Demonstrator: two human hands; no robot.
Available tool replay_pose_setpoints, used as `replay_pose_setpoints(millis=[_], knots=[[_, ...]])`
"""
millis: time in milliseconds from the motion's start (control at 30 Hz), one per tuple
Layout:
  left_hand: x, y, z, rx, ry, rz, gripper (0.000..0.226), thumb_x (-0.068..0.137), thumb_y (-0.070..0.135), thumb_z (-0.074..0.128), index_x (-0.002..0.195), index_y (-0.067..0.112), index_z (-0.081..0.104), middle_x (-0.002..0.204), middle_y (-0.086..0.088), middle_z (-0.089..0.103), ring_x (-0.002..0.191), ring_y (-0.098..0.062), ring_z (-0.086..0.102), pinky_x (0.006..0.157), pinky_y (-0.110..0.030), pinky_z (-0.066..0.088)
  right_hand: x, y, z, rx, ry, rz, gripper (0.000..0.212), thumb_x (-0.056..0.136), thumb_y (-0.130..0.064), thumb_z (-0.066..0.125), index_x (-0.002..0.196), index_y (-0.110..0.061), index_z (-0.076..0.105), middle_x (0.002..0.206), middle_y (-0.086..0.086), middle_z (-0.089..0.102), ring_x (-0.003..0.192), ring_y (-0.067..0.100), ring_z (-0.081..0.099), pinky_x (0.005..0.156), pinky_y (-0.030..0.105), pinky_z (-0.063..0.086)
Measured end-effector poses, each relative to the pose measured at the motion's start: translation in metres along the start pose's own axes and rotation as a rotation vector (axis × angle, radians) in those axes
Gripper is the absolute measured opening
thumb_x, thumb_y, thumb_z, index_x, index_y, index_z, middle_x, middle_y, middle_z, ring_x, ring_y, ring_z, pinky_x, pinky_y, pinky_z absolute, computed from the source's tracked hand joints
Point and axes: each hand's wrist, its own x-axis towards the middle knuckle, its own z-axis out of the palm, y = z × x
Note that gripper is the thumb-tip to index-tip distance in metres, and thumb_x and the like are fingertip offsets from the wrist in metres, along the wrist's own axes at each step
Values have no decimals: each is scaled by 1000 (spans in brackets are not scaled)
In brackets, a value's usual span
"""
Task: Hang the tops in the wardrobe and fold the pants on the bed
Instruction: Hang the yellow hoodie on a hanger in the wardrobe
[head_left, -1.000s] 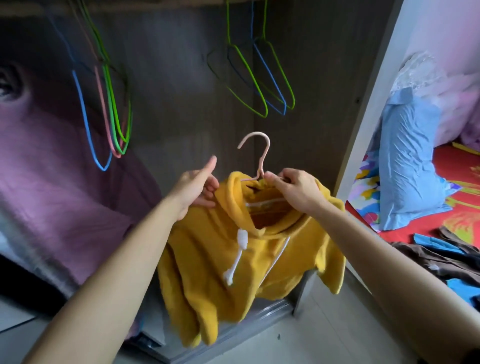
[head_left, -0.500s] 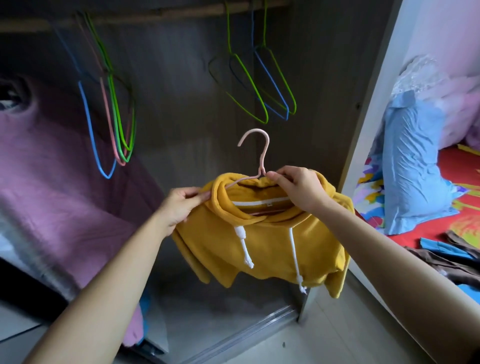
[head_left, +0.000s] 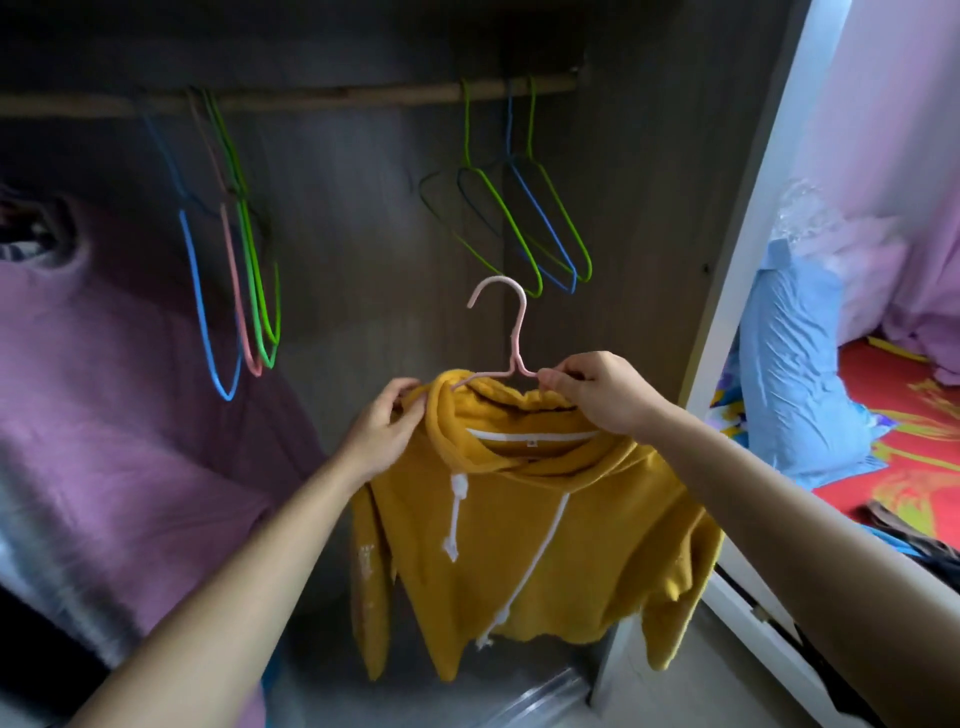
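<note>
Wardrobe (head_left: 363, 234) panelling fills my view, dark and close. Nearest me, my left hand (head_left: 387, 431) pinches the yellow hoodie (head_left: 519, 545) at its shoulder, while my right hand (head_left: 597, 397) grips the pink hanger (head_left: 521, 327) on its arm just beside the neck. The hoodie hangs below both hands, shoulders running left to right. The hook stands up between them, nearer the right, opening leftward. Above and farther back runs the wooden rail (head_left: 311, 101), with a bare stretch between two clusters of empty hangers (head_left: 253, 270). I judge the hook goes there next. Off right lies the bed (head_left: 924, 415).
</note>
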Motion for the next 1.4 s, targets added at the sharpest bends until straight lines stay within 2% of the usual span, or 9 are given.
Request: replay_pose_setpoints(millis=[167, 333, 567, 800, 933, 1067, 1200, 1300, 1400], knots=[[33, 14, -12, 116, 46, 111, 28, 102, 34, 48, 124, 23, 61, 118, 0, 66, 112, -20, 60, 91, -30, 45, 5, -34, -15, 139, 52, 129, 29, 95, -47, 63, 81, -27, 79, 69, -12, 68, 62, 6, 60, 57, 22, 48], [78, 47, -30, 372, -3, 84, 36, 104, 27, 37, 132, 12, 56, 135, -15, 59, 123, -34, 54, 101, -38, 43, 15, -71, -28, 716, -95, 425, 20, 98, -16, 63, 95, -4, 78, 66, 0, 56, 48, 5, 47, 42, 17, 39], [131, 105, -96, 453, 128, 203, 39, 99, 17, 48, 137, 11, 53, 139, -17, 54, 128, -36, 50, 108, -45, 41, 69, -127, -54, 1358, -318, 402, 22, 99, -4, 52, 113, 2, 67, 89, 10, 69, 77, 14, 68, 71, 24, 61], [174, 142, -150, 890, 419, 237, 62, 96, 22, 49, 154, 21, 24, 162, -14, 12, 146, -38, 17, 111, -54, 31, 149, -158, -46, 1060, -62, 137, 22, 102, -11, 53, 115, 1, 66, 89, 11, 74, 78, 16, 70, 87, 33, 60], [202, 149, -169, 994, 459, 195, 83, 93, 22, 55, 158, 28, 4, 164, -3, -20, 151, -28, -16, 121, -55, 7, 194, -167, -41, 1041, 28, -12, 15, 102, -9, 50, 100, -6, 65, 87, 9, 71, 62, 9, 70, 63, 23, 61], [219, 144, -170, 1051, 448, 133, 97, 86, 23, 62, 158, 24, -3, 165, -5, -15, 151, -29, -14, 121, -56, -1, 234, -168, -30, 974, 107, -32, 16, 101, -3, 49, 91, -5, 61, 84, 13, 69, 55, 12, 66, 54, 25, 58], [228, 131, -160, 1076, 556, 163, 108, 74, 28, 71, 158, 22, 3, 166, -7, 0, 152, -30, -5, 119, -57, -2, 250, -150, -2, 774, -74, 63, 12, 102, -4, 49, 101, 1, 60, 89, 18, 66, 54, 20, 65, 48, 28, 56], [233, 127, -158, 1085, 589, 179, 109, 71, 26, 73, 158, 20, 8, 165, -9, 4, 151, -32, -3, 117, -58, -3, 254, -142, 15, 762, -84, 12, 23, 105, -8, 46, 119, 7, 57, 80, 12, 63, 57, 23, 63, 56, 35, 58], [231, 127, -155, 1070, 607, 185, 104, 72, 24, 70, 158, 20, 10, 165, -9, 6, 151, -33, -1, 119, -58, -1, 256, -136, 24, 592, 35, -75, 27, 106, -16, 43, 111, -1, 65, 76, 8, 66, 61, 24, 66, 72, 45, 60]])
